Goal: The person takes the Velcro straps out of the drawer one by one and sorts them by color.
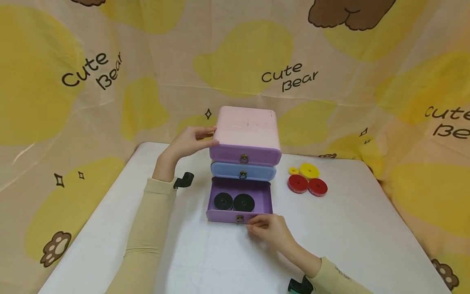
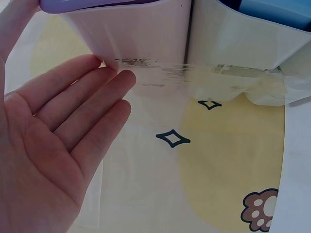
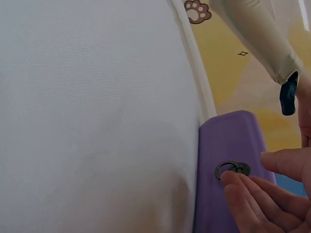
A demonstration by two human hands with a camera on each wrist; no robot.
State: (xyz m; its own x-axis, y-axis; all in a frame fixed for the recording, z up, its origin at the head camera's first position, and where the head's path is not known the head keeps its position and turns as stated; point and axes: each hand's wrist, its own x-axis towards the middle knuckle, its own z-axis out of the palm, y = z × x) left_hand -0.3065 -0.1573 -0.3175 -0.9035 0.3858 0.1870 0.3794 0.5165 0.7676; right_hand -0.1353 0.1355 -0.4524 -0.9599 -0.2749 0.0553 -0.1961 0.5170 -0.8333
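A small drawer unit [image 1: 247,126] has a pink top, with a purple drawer [image 1: 227,154] above a blue drawer [image 1: 224,170]. Its bottom purple drawer [image 1: 220,215] is pulled out and holds two black round discs [image 1: 223,201]. My left hand [image 1: 189,142] rests against the unit's upper left side; in the left wrist view its fingers [image 2: 92,104] are extended and spread from the thumb. At the bottom drawer's front, my right hand [image 1: 273,232] is beside the ring pull [image 3: 227,170]. Its fingertips [image 3: 231,178] overlap the ring in the right wrist view, with the thumb apart from them.
Right of the unit, two red discs [image 1: 298,183] and two yellow discs [image 1: 309,170] lie on the white table [image 1: 352,237]. A patterned cloth [image 1: 165,61] hangs behind the table and along its sides. Dark camera mounts [image 1: 184,180] are on both wrists.
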